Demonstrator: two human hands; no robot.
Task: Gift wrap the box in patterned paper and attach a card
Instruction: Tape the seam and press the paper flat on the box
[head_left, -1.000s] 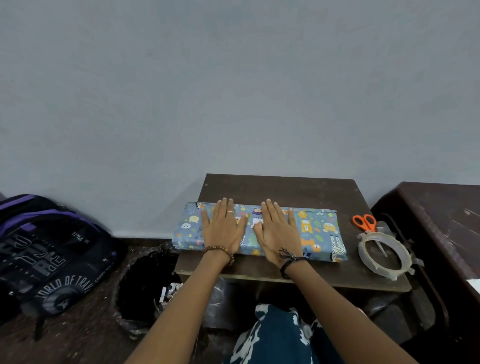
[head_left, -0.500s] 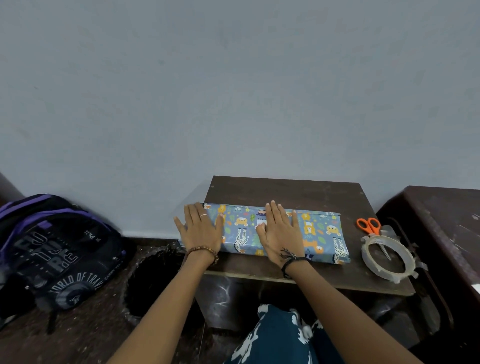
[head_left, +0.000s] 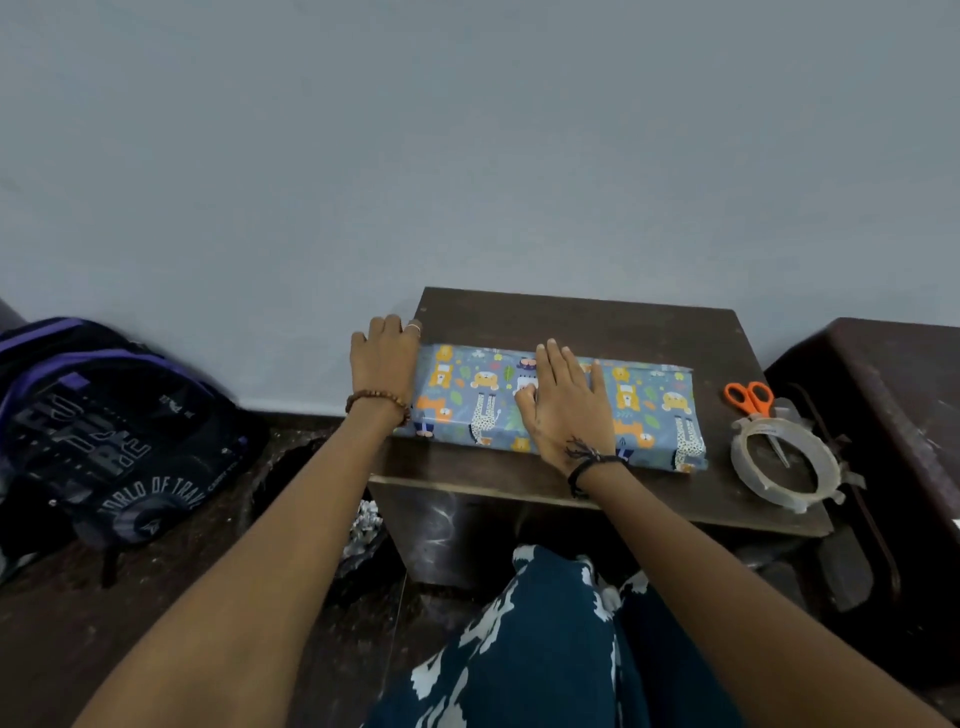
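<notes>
on the black and purple backpack (head_left: 111, 431) at the left, large blocky grey letters are printed in 3 stacked rows; "fu" can be made out at the top and "re" at the bottom, while the middle row is too distorted to be read with certainty. below them, along a curved band, "world of trav" is printed in pale capitals, with the last letters cut off by a fold. a small pale logo near the upper right of the bag's front is too small to be read. no other text can be read.
</notes>
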